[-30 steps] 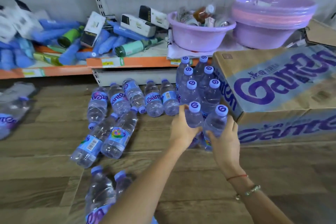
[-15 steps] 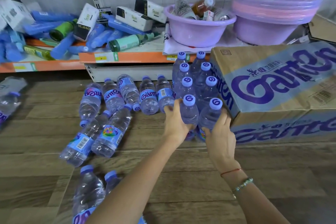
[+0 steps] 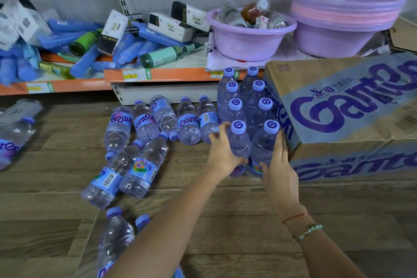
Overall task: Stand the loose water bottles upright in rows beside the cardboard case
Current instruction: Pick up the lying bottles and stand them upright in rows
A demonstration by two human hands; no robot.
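Two rows of upright water bottles with lilac caps stand against the left end of the cardboard case (image 3: 338, 106). My left hand (image 3: 222, 151) grips the front-left bottle (image 3: 239, 142), which stands on the floor. My right hand (image 3: 278, 165) lies with straight fingers against the side of the front-right bottle (image 3: 262, 146), between it and the case. Several loose bottles (image 3: 162, 119) lie on their sides on the wooden floor to the left, and two more (image 3: 117, 237) lie near my left forearm.
A low orange-edged shelf (image 3: 158, 74) behind holds blue tubes, boxes and two groups of lilac basins (image 3: 248, 38). More wrapped bottles (image 3: 13, 137) lie at the far left. Wooden floor (image 3: 248, 221) stretches in front of the case.
Both hands lowered the two front bottles to the floor and pushed them back against the rows. My right hand's fingers have straightened along its bottle.
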